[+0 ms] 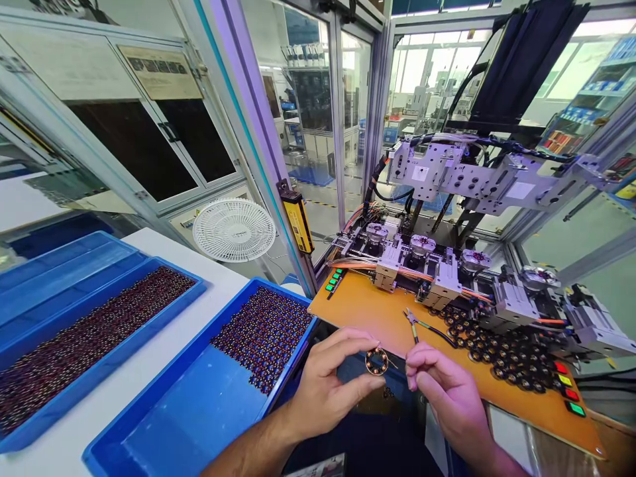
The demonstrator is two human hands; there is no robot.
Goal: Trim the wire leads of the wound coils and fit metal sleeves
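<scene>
Your left hand (318,387) is nearest, its thumb and forefinger pinched on a small copper-wound ring (368,362), whose open face is turned toward you just in front of the orange work board (358,298). Your right hand (450,397) is beside it, also in front of the board, thumb and fingers drawn together; I cannot tell whether they grip anything. On the board, beyond your hands, rests a pair of cutting pliers (412,319) with its handles spread. Toward the board's right end you have a heap of dark ring parts (517,354) and a row of coloured push buttons (571,393). Along its far side stands a machine with round fixtures (422,245). Left of the board sits a blue tray (183,411) partly covered with rows of wound rings (268,331).
</scene>
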